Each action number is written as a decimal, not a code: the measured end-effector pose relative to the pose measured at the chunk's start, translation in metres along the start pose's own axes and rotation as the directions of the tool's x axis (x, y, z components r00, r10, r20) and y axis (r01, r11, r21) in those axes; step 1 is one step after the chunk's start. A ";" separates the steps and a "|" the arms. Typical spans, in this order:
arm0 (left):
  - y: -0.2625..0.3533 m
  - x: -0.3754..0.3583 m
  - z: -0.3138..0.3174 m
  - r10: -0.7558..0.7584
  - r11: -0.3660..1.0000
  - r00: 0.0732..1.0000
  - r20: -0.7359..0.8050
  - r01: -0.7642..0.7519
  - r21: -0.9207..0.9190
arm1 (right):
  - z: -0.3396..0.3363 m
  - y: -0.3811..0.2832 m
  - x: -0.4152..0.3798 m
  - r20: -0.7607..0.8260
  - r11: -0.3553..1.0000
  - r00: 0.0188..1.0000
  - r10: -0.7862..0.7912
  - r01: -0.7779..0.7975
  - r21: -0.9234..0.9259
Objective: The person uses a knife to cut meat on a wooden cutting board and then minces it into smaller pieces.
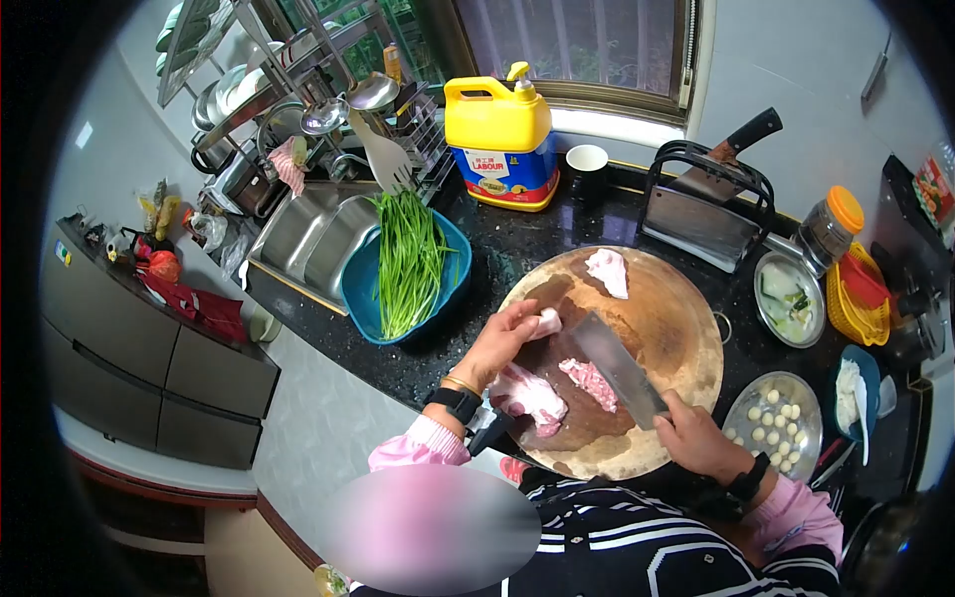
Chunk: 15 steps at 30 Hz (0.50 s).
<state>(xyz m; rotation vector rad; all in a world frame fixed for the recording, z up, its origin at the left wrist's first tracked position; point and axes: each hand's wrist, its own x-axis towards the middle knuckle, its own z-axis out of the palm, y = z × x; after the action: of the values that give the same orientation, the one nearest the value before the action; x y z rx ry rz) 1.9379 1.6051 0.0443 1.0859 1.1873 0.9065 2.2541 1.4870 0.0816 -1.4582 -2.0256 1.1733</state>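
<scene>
On the round wooden chopping board (pixel 686 328), my right hand (pixel 696 435) is closed round the handle of a cleaver (pixel 619 370), its blade pointing up and left. My left hand (pixel 507 338) pinches a small pale piece of meat (pixel 545 324) near the blade's far end. Cut pink meat (pixel 589 383) lies just left of the blade. A larger piece of raw meat (pixel 532 398) rests at the board's left side, below my left hand. Another pale piece (pixel 608 273) lies near the board's far edge.
Left of the board are a blue basin (pixel 456 289) of green stalks and a sink (pixel 308 239). Behind stand a yellow jug (pixel 500 129), a cup (pixel 587 171) and a knife rack (pixel 701 224). Plates (pixel 789 298) (pixel 776 388) and a jar (pixel 828 234) are at the right.
</scene>
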 end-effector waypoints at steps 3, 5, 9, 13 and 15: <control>-0.016 0.003 -0.014 0.115 0.962 0.992 0.047 -0.123 0.242 | -0.001 -0.015 -0.001 0.023 0.996 1.000 0.006 -0.004 -0.089; -0.015 -0.021 -0.013 0.436 0.662 0.894 -0.102 -0.241 0.710 | 0.003 -0.021 -0.001 0.039 0.988 0.999 0.010 -0.004 -0.154; -0.032 -0.083 -0.001 0.697 0.381 0.717 0.016 -0.389 0.839 | 0.014 -0.036 0.012 0.063 0.937 0.970 -0.236 0.244 -0.248; -0.049 -0.106 0.019 0.745 0.253 0.646 0.165 -0.503 0.826 | 0.021 -0.054 0.026 0.239 0.882 0.943 -0.231 0.307 -0.359; -0.053 -0.103 0.021 0.768 0.239 0.620 0.159 -0.509 0.827 | 0.029 -0.054 0.028 0.239 0.857 0.935 -0.263 0.340 -0.387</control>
<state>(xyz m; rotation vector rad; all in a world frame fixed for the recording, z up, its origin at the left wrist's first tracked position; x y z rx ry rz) 1.9407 1.4901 0.0193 2.4722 1.4557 1.1886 2.1910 1.4952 0.1038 -1.1681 -2.6463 0.7840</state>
